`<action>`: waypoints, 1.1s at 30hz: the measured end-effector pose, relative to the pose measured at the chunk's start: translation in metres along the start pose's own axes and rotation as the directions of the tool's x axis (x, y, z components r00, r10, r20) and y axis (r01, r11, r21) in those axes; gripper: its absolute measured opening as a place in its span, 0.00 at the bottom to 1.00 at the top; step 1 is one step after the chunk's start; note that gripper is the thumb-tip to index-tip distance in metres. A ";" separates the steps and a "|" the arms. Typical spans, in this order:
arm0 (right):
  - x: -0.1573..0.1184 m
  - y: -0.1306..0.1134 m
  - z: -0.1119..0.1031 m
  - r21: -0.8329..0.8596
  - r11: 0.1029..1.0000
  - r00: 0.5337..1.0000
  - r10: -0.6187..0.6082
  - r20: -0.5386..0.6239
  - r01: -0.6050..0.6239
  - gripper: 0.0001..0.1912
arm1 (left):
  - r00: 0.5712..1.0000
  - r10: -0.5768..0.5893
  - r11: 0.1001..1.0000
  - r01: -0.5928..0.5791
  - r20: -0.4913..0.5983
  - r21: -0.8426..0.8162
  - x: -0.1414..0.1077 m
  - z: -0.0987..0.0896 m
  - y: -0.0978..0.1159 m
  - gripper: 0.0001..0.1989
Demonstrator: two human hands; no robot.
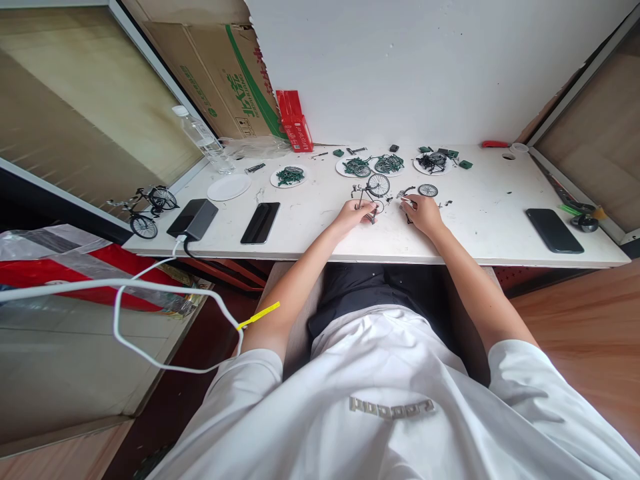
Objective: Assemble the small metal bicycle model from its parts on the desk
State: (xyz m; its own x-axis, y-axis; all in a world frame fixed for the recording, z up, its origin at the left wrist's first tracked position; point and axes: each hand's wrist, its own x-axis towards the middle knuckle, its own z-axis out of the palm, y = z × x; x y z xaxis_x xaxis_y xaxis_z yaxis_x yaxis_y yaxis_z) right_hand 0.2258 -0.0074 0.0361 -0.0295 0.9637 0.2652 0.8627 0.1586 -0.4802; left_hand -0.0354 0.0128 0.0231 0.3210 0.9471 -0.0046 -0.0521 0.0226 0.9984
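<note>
My left hand [350, 217] is closed on a partly assembled model bicycle [369, 191], dark, with a spoked wheel at its far end. The bicycle is held just above the desk in front of me. To its right, my right hand [424, 215] has its thumb and fingers pinched together over the desk; what they hold, if anything, is too small to name. Beyond those fingers lie a loose spoked wheel [428, 191] and a small dark part [406, 191].
Behind are white plates of green and black parts, including a left plate [274, 179] and a right plate [418, 169]. A finished model bicycle [145, 210], black adapter [194, 220], water bottle [203, 140] and phone [261, 223] are leftward. Another phone [554, 231] lies right. A white cable [120, 313] crosses lower left.
</note>
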 end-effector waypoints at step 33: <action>0.006 0.007 -0.005 0.002 0.998 0.991 0.058 -0.120 -0.059 0.24 | 1.000 0.002 1.000 -0.002 0.006 0.018 0.000 0.000 0.000 0.23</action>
State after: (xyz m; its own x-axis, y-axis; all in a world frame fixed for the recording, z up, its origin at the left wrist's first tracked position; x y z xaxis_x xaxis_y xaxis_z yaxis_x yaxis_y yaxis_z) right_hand 0.2342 -0.0018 0.0384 0.0816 0.9387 0.3348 0.8619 0.1023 -0.4967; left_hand -0.0352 0.0130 0.0229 0.3270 0.9450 -0.0024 -0.0356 0.0149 0.9993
